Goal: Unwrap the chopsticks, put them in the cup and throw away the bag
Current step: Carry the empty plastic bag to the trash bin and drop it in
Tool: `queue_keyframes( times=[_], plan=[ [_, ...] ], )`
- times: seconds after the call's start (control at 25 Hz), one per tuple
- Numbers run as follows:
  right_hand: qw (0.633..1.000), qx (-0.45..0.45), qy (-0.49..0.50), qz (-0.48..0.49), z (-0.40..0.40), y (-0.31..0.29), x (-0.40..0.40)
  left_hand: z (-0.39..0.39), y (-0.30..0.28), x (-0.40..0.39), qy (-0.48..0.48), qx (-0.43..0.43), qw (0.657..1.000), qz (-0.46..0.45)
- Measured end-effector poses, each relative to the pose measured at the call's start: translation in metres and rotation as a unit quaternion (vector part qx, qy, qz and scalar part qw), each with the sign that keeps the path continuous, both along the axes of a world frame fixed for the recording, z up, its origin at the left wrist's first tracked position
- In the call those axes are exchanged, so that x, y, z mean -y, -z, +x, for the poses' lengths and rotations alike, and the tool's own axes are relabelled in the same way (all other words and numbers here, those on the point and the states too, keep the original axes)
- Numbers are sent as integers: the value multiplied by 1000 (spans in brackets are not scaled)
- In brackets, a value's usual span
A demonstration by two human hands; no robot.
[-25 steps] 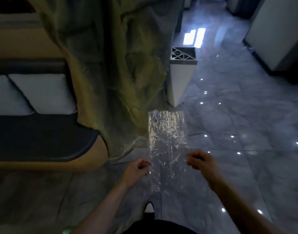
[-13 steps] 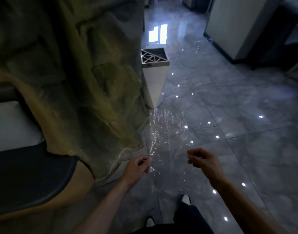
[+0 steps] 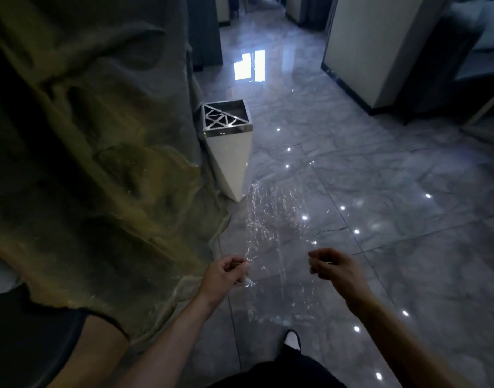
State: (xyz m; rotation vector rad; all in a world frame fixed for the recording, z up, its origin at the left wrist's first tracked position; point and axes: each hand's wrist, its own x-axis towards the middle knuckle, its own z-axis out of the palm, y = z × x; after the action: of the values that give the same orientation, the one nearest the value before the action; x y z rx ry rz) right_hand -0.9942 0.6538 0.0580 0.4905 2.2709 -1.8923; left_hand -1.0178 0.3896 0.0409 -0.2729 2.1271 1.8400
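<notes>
A crinkled clear plastic bag (image 3: 276, 231) is stretched flat in front of me, above the glossy floor. My left hand (image 3: 223, 275) pinches its left edge. My right hand (image 3: 335, 268) is curled at its right edge and seems to pinch it too. Just beyond the bag's far end stands a white tapered trash bin (image 3: 232, 163) with a metal lattice top (image 3: 225, 117). Neither chopsticks nor a cup are in view.
A rough rock-like wall (image 3: 100, 163) fills the left side, right next to the bin. A dark padded seat (image 3: 30, 345) sits at the lower left. A pale pillar (image 3: 360, 51) stands at the back right. Grey marble floor (image 3: 408, 219) spreads to the right; my shoe (image 3: 292, 338) shows below.
I have stepped forward: the bin is nearer and the seat has slid off to the lower left. Both hands keep the bag stretched between them.
</notes>
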Motion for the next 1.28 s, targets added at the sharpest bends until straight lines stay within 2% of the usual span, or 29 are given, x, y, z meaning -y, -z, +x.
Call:
queue_keyframes(
  times=[0.24, 0.56, 0.88, 1.28],
  plan=[
    [1000, 4, 0, 3, -56, -7, -74, -62, -1, -71, 8, -3, 1000, -23],
    [1000, 15, 20, -1, -111, -1, -124, -129, 15, -115, 46, -6, 998, -36],
    [998, 29, 50, -6, -198, 9, -139, -232, 31, -130, 77, -16, 997, -27],
    [996, 56, 62, 5, -331, 5, -118, -375, 40, -110, 85, -29, 995, -39]
  ],
)
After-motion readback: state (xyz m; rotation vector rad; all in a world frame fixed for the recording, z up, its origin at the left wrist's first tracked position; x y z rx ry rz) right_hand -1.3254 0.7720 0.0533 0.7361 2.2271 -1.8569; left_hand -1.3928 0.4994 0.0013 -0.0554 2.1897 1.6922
